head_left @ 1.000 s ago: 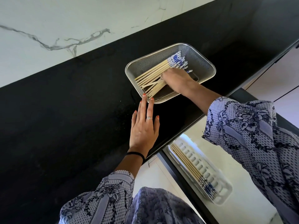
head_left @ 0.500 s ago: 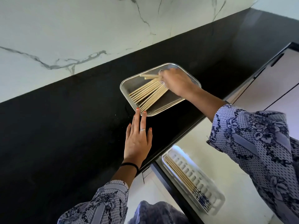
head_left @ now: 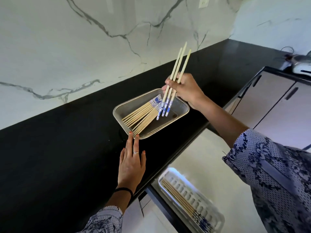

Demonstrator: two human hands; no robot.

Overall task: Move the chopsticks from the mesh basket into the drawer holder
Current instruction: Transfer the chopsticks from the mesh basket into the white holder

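Note:
A silver mesh basket (head_left: pixel 182 105) sits on the black counter and holds several bamboo chopsticks (head_left: pixel 139 116) with blue-and-white patterned ends. My right hand (head_left: pixel 185 89) is shut on three chopsticks (head_left: pixel 178 64), held nearly upright above the basket with their patterned ends pointing down into it. My left hand (head_left: pixel 131 163) lies flat on the counter, fingers together, its fingertips touching the basket's near corner. Below the counter edge, in the pulled-out drawer, a white slotted holder (head_left: pixel 217 216) has several chopsticks (head_left: pixel 180 197) lying along its left side.
The black counter (head_left: pixel 58 157) runs along a white marbled wall (head_left: pixel 84 47). White cabinet fronts (head_left: pixel 276 106) with dark handles stand at the right. A small appliance with a cord (head_left: pixel 301 64) sits on the counter's far right end.
My right hand has closed on three chopsticks and lifted them out of the pile, tipping them upright above the basket. The left hand stayed at the basket's corner. The view tilted up.

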